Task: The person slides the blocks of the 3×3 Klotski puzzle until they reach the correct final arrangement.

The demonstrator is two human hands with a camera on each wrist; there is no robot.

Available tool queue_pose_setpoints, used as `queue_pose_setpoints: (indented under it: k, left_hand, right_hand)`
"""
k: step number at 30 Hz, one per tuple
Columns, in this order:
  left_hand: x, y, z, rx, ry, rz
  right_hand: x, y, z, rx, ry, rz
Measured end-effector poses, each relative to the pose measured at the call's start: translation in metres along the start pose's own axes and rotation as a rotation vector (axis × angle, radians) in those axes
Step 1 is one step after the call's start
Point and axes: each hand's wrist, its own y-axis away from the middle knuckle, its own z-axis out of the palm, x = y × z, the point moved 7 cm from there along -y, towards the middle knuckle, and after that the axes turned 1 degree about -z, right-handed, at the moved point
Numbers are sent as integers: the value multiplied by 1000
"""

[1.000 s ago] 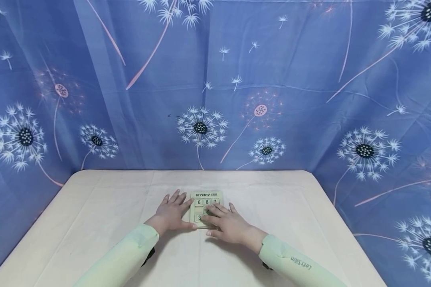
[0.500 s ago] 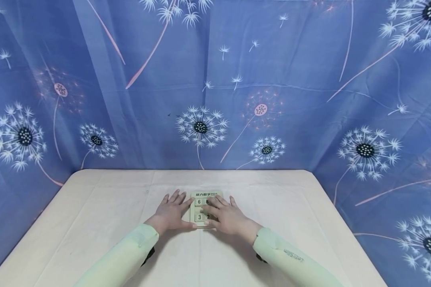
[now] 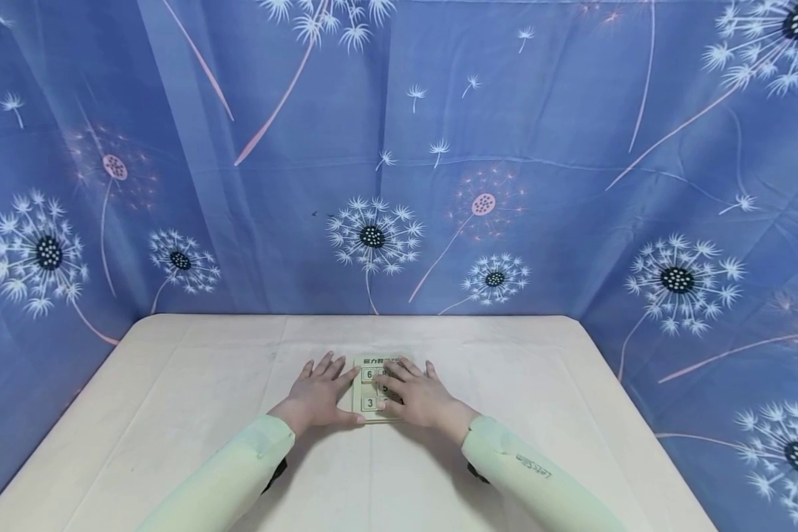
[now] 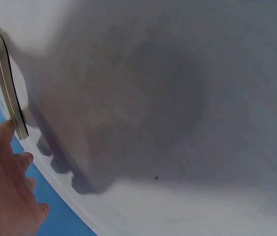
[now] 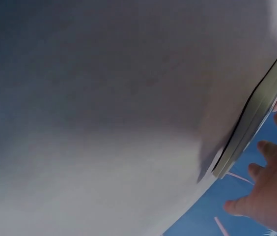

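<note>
A pale green sliding number puzzle (image 3: 357, 395) lies flat on the table, with dark lettering along its top. The 6 tile (image 3: 369, 374) and the 3 tile (image 3: 370, 403) show in its left column, with a gap between them. My left hand (image 3: 315, 395) rests against the puzzle's left side, fingers spread, thumb at the near corner. Over the right part of the board lies my right hand (image 3: 422, 397), its extended fingers reaching across the tiles and hiding several of them. Both wrist views catch only the puzzle's side edge (image 4: 8, 81) and part of each hand.
A cream cloth covers the table (image 3: 193, 384), whose back corners are rounded. Blue curtains (image 3: 273, 244) printed with dandelions hang behind it and on both sides. Light green sleeves (image 3: 222, 473) cover both forearms.
My right hand has shifted up and left over the board, its fingertips now nearer the left column and covering the top right tiles. The left hand and the puzzle have stayed in place.
</note>
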Motion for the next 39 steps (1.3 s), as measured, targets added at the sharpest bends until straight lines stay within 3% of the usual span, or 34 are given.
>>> queue_pose_setpoints:
  k: [39]
  left_hand:
    - [0,0,0,5,-16,-4]
  right_hand:
    - [3,-5,7,-11,25,16]
